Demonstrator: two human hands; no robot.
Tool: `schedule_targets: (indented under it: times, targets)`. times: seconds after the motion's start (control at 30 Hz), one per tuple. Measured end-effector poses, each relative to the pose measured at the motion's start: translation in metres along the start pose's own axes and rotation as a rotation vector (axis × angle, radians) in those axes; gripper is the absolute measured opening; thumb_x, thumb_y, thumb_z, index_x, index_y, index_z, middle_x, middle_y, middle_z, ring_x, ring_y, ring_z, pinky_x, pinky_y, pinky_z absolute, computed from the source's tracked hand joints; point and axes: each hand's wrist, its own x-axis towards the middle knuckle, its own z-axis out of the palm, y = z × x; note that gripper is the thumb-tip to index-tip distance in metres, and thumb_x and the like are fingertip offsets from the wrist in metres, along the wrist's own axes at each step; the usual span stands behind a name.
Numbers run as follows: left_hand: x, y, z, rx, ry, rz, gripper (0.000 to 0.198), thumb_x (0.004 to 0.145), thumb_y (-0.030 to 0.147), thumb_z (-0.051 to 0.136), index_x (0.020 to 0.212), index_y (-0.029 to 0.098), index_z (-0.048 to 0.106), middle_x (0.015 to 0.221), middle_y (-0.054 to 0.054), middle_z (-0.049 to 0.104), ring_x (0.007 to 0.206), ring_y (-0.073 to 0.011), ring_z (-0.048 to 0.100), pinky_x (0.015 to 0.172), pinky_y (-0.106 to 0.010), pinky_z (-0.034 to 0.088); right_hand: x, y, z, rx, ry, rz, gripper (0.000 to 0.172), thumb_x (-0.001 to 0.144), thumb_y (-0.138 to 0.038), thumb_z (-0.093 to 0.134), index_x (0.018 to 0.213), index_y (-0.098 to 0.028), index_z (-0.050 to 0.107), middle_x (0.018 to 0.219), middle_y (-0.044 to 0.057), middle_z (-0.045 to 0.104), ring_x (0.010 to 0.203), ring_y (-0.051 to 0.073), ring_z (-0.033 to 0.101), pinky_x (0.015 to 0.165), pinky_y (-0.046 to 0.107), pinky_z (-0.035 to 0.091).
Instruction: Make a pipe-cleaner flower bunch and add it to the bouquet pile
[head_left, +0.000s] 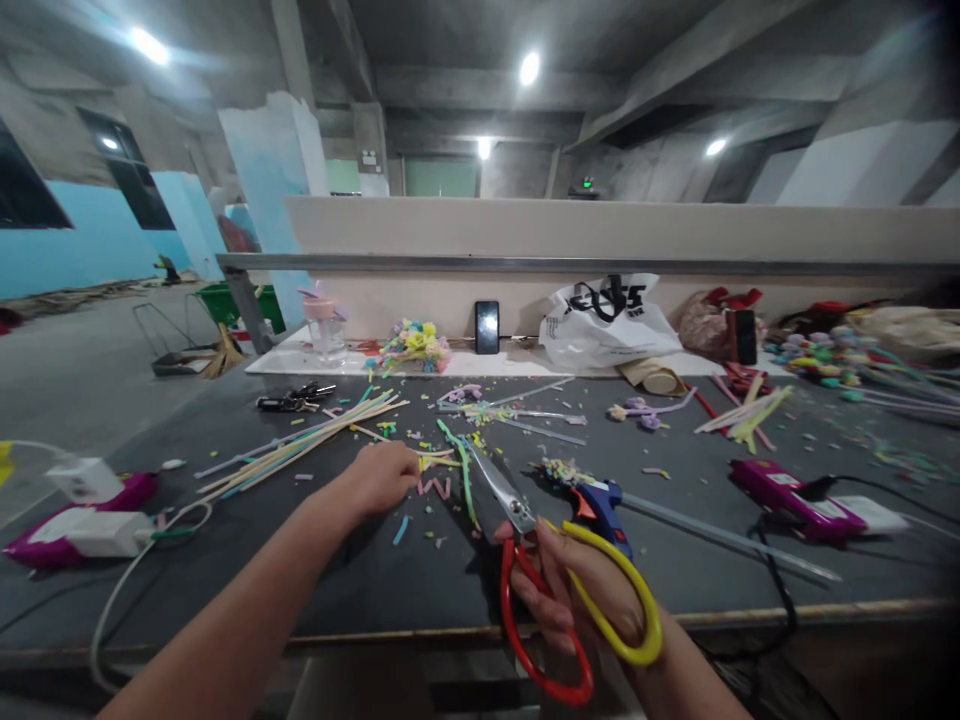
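A pair of scissors (pixel 504 490) with one red and one yellow handle is in my right hand (pixel 559 580). Its fingers go through the handles, and the blades point away over the table, their tips nearly together. A bent green strip (pixel 466 475) lies beside the blades. My left hand (pixel 382 472) is low over the table with its fingers curled closed. Pale yellow strips (pixel 441 458) show just past its fingertips; whether the fingers hold one is hidden. Short pink pieces (pixel 435 488) and a blue piece (pixel 401 530) lie near that hand.
A blue glue gun (pixel 604 510) with a clear glue stick lies right of the scissors. Long pale strips (pixel 300 450) lie left. Purple power strips (pixel 795 500) with cables flank me. Behind stand a phone (pixel 487 328), flower bundle (pixel 416 345), cup (pixel 325 330) and white bag (pixel 600 325).
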Motion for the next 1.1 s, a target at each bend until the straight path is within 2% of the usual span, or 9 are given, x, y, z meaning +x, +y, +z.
schedule_targets:
  times: [0.07, 0.17, 0.3, 0.4, 0.57, 0.7, 0.8, 0.9, 1.1]
  targets:
    - [0.004, -0.007, -0.006, 0.017, 0.04, -0.01, 0.018, 0.072, 0.02, 0.047, 0.077, 0.021, 0.065, 0.084, -0.003, 0.063, 0.084, -0.0175, 0.056, 0.069, -0.024, 0.038, 0.0, -0.001, 0.0, 0.008, -0.002, 0.005, 0.039, 0.087, -0.045, 0.028, 0.11, -0.018, 0.045, 0.064, 0.001, 0.052, 0.034, 0.003, 0.035, 0.033, 0.018, 0.04]
    - [0.022, -0.006, -0.004, 0.031, 0.078, -0.017, 0.018, 0.073, 0.022, 0.049, 0.082, 0.021, 0.064, 0.087, -0.004, 0.063, 0.085, -0.0183, 0.056, 0.071, -0.026, 0.039, 0.0, -0.001, 0.002, 0.005, 0.018, -0.008, 0.039, 0.088, -0.044, 0.027, 0.111, -0.018, 0.045, 0.063, 0.001, 0.052, 0.034, 0.004, 0.034, 0.034, 0.018, 0.041]
    - [0.047, 0.006, 0.011, 0.043, 0.048, -0.017, 0.017, 0.075, 0.029, 0.053, 0.084, 0.018, 0.062, 0.091, -0.006, 0.061, 0.086, -0.0192, 0.056, 0.073, -0.032, 0.041, -0.001, 0.0, 0.003, 0.006, 0.03, -0.015, 0.038, 0.089, -0.042, 0.026, 0.112, -0.018, 0.044, 0.062, 0.001, 0.051, 0.035, 0.004, 0.033, 0.033, 0.017, 0.039]
    - [0.057, 0.009, 0.017, 0.045, -0.003, -0.019, 0.021, 0.08, 0.033, 0.051, 0.085, 0.014, 0.059, 0.093, -0.006, 0.06, 0.086, -0.0175, 0.056, 0.075, -0.037, 0.044, -0.001, -0.001, 0.003, -0.001, 0.031, -0.009, 0.039, 0.088, -0.043, 0.027, 0.112, -0.018, 0.044, 0.062, 0.001, 0.051, 0.034, 0.004, 0.033, 0.033, 0.017, 0.039]
    - [0.065, -0.004, 0.01, 0.007, -0.07, 0.02, 0.023, 0.082, 0.033, 0.049, 0.089, 0.013, 0.058, 0.09, -0.004, 0.06, 0.081, -0.0158, 0.057, 0.073, -0.035, 0.046, -0.001, -0.002, 0.003, -0.007, 0.015, -0.01, 0.039, 0.087, -0.044, 0.03, 0.112, -0.018, 0.045, 0.062, 0.0, 0.049, 0.034, 0.003, 0.032, 0.033, 0.017, 0.039]
    - [0.071, -0.017, 0.004, -0.028, -0.047, 0.039, 0.023, 0.082, 0.031, 0.049, 0.091, 0.012, 0.058, 0.092, -0.004, 0.06, 0.082, -0.0163, 0.057, 0.073, -0.035, 0.047, -0.001, -0.001, 0.002, 0.005, 0.023, 0.0, 0.039, 0.087, -0.046, 0.03, 0.11, -0.019, 0.047, 0.063, 0.0, 0.05, 0.035, 0.003, 0.033, 0.033, 0.017, 0.038]
    - [0.071, -0.023, -0.001, -0.039, 0.005, 0.032, 0.023, 0.082, 0.031, 0.048, 0.092, 0.013, 0.057, 0.094, -0.004, 0.059, 0.083, -0.0167, 0.056, 0.074, -0.036, 0.046, -0.001, -0.001, 0.002, 0.0, 0.034, -0.012, 0.038, 0.087, -0.045, 0.03, 0.109, -0.019, 0.047, 0.064, 0.001, 0.051, 0.035, 0.003, 0.032, 0.033, 0.017, 0.038]
    - [0.065, -0.027, -0.003, -0.041, 0.048, 0.038, 0.016, 0.078, 0.023, 0.052, 0.088, 0.014, 0.06, 0.09, -0.005, 0.06, 0.085, -0.0183, 0.055, 0.075, -0.035, 0.042, -0.001, 0.0, 0.002, -0.009, 0.026, -0.023, 0.039, 0.087, -0.044, 0.03, 0.11, -0.018, 0.047, 0.063, 0.001, 0.051, 0.035, 0.003, 0.032, 0.033, 0.017, 0.039]
    - [0.037, -0.031, 0.012, -0.138, -0.051, 0.238, 0.013, 0.063, 0.014, 0.059, 0.073, 0.021, 0.063, 0.082, 0.0, 0.058, 0.08, -0.0154, 0.052, 0.072, -0.024, 0.037, 0.0, -0.001, 0.004, -0.018, 0.049, -0.008, 0.039, 0.086, -0.046, 0.033, 0.111, -0.019, 0.046, 0.063, 0.0, 0.051, 0.034, 0.003, 0.033, 0.033, 0.016, 0.039]
